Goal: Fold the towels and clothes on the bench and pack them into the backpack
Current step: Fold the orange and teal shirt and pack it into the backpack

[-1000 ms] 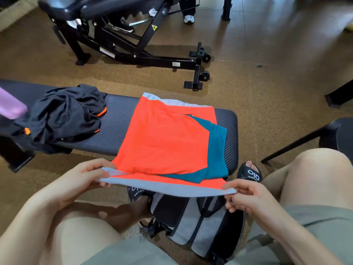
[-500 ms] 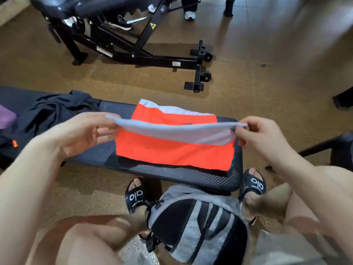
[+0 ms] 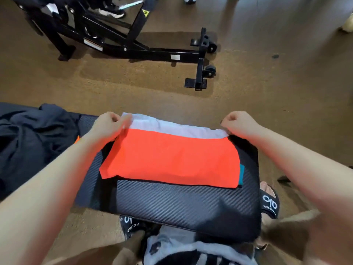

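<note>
Orange garment (image 3: 172,159): folded on the table (image 3: 181,205), backpack (image 3: 191,251) below its near edge. Left hand (image 3: 108,125) and right hand (image 3: 240,123) pinch the far white hem. Risk: uneven release skews the fold; teal layer already protrudes.

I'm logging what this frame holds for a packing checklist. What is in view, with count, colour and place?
orange garment: one, orange with pale grey band and a teal part showing at its right, folded on the bench
dark garment: one, black with an orange bit, crumpled on the bench at left
bench: one, black weave-patterned pad, across the middle
backpack: one, grey and black, on the floor below the bench
exercise machine: one, black frame, on the floor beyond
slides: two, black with white lettering, on the feet
left hand: pinches the grey band's left corner
right hand: pinches the band's right corner
</note>
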A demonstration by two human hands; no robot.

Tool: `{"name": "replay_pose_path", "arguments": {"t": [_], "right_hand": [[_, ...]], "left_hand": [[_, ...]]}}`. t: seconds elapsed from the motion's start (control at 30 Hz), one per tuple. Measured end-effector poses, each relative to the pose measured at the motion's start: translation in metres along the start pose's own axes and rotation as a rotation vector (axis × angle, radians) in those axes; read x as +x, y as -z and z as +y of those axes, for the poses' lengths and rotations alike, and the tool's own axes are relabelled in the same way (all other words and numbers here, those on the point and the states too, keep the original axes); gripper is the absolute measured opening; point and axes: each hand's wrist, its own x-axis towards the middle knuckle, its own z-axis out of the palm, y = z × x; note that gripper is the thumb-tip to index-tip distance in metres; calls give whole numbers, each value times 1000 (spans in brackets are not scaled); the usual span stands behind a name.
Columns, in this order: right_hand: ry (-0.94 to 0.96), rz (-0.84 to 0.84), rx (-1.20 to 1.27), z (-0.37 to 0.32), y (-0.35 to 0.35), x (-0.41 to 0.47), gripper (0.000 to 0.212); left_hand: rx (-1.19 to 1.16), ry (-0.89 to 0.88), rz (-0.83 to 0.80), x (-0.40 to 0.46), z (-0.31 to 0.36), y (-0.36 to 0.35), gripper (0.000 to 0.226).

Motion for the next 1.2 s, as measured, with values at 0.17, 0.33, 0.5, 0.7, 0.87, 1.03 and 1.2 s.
{"name": "replay_pose_path", "arguments": {"t": [0.17, 0.33, 0.5, 0.7, 0.87, 1.03, 1.2], "right_hand": [[54, 116, -148, 3, 2, -21, 34], [92, 27, -266, 7, 2, -82, 65], [-30, -106, -139, 15, -25, -122, 86], [-112, 21, 252, 16, -35, -125, 49], [-129, -46, 357, 38, -29, -152, 30], [-88, -38, 166, 66, -43, -182, 55], [46, 124, -121, 58, -46, -198, 68]], "left_hand": [[162, -20, 113, -15, -24, -10, 52], [209, 58, 69, -57, -44, -9, 63], [78, 171, -16, -84, -45, -4, 55], [-388, 199, -112, -106, -38, 4, 65], [-219, 127, -111, -134, -62, 4, 25], [198, 25, -48, -172, -81, -9, 38], [374, -147, 183, -192, -69, -17, 53]]}}
